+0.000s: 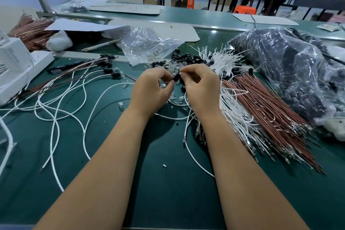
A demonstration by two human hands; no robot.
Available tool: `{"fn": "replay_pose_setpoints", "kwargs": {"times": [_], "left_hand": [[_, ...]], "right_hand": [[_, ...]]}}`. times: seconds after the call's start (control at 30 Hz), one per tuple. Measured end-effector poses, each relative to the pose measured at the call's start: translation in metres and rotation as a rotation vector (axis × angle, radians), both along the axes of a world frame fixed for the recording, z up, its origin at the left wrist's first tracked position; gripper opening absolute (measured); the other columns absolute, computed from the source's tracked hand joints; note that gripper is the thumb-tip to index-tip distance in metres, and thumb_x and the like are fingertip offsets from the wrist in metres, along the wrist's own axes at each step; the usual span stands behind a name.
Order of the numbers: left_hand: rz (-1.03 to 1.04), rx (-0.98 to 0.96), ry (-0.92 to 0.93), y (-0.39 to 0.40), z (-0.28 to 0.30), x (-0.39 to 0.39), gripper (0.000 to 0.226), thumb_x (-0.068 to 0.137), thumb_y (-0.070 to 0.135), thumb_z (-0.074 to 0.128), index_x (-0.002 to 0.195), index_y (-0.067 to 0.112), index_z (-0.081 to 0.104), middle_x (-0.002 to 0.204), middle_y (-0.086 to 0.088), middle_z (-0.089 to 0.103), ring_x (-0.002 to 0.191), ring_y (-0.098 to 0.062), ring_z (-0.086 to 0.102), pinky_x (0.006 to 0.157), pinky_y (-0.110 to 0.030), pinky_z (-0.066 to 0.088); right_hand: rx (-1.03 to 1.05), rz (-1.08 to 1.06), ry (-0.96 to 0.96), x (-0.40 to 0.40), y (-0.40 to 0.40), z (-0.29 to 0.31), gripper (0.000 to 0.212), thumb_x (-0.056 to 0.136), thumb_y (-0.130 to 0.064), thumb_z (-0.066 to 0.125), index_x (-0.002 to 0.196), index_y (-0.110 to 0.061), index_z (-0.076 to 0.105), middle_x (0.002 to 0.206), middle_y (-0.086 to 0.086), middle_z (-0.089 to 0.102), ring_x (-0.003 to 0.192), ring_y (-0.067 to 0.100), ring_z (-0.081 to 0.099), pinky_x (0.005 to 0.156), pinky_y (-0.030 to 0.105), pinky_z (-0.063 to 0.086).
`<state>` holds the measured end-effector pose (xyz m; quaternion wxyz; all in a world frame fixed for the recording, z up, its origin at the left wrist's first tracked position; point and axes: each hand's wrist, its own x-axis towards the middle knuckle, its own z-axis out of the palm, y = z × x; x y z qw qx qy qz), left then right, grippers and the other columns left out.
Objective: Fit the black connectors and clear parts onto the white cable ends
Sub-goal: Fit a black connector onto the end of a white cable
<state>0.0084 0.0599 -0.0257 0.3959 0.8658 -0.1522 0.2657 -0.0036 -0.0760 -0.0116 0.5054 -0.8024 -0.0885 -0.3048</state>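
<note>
Your two hands meet just above the dark green desk (168, 183), close together over the middle of the work. Your left hand (149, 89) has its fingers curled, and a small clear part (162, 82) shows between them; a thin white cable seems to run in there too, though the fingers hide how it sits. Your right hand (201, 87) pinches a small black cylindrical connector (176, 77) between thumb and forefinger, its other fingers tucked in. The connector lies tilted in the gap between both hands, touching the fingertips of each.

Just beyond your hands lies a loose heap of black connectors (186, 59) mixed with a scatter of clear bulb-like parts (173, 66). An open clear plastic bag (147, 45) holding more clear parts lies behind that heap. To your right, a thick bundle of white cables (235, 110) fans across the desk, and beside it, touching, a bundle of reddish-brown wires (270, 110). A large crinkled plastic bag of dark parts (283, 69) sits further right.

To your left, several long white cables (56, 99) loop loosely over the desk, some already ending in black connectors with clear tips (113, 73). A white plastic device (16, 65) stands at the left edge. A few clear parts lie singly near your left wrist.
</note>
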Motion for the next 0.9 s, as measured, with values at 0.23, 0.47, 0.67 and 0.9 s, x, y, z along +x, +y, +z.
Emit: {"fn": "replay_pose_setpoints", "kwargs": {"times": [0.23, 0.47, 0.67, 0.9], "left_hand": [[-0.134, -0.252, 0.138, -0.0059, 0.0031, -0.0030, 0.015, 0.085, 0.020, 0.070, 0.099, 0.020, 0.065, 0.077, -0.009, 0.065, 0.066, -0.021, 0.058, 0.065, -0.029, 0.049], [-0.163, -0.328, 0.130, -0.0051, 0.0054, -0.0025, 0.012, 0.084, 0.013, 0.073, 0.096, 0.012, 0.073, 0.068, 0.011, 0.066, 0.060, -0.001, 0.053, 0.060, -0.016, 0.042], [-0.199, -0.342, 0.138, -0.0019, 0.0070, -0.0034, 0.015, 0.083, 0.010, 0.074, 0.098, 0.007, 0.075, 0.069, 0.017, 0.066, 0.058, 0.003, 0.054, 0.061, -0.012, 0.043], [-0.187, -0.369, 0.117, -0.0030, 0.0072, -0.0045, 0.018, 0.082, 0.008, 0.075, 0.099, 0.006, 0.074, 0.091, -0.007, 0.073, 0.084, -0.020, 0.071, 0.083, -0.039, 0.058]], "right_hand": [[0.081, 0.025, 0.051, 0.0003, 0.0019, 0.0007, 0.016, 0.087, 0.001, 0.061, 0.086, -0.014, 0.067, 0.076, -0.008, 0.064, 0.073, 0.009, 0.062, 0.070, 0.027, 0.053], [0.015, 0.011, 0.045, 0.0012, 0.0048, -0.0014, 0.011, 0.091, 0.001, 0.054, 0.092, -0.005, 0.063, 0.084, 0.003, 0.063, 0.079, 0.021, 0.061, 0.072, 0.036, 0.051], [-0.023, 0.005, 0.004, -0.0006, 0.0036, -0.0008, 0.011, 0.090, 0.001, 0.059, 0.092, -0.007, 0.067, 0.084, -0.001, 0.064, 0.077, 0.012, 0.058, 0.070, 0.016, 0.046], [0.066, -0.019, 0.040, -0.0011, 0.0036, 0.0007, 0.008, 0.087, -0.005, 0.066, 0.089, -0.012, 0.069, 0.076, -0.011, 0.063, 0.069, -0.001, 0.059, 0.069, 0.019, 0.051]]}}
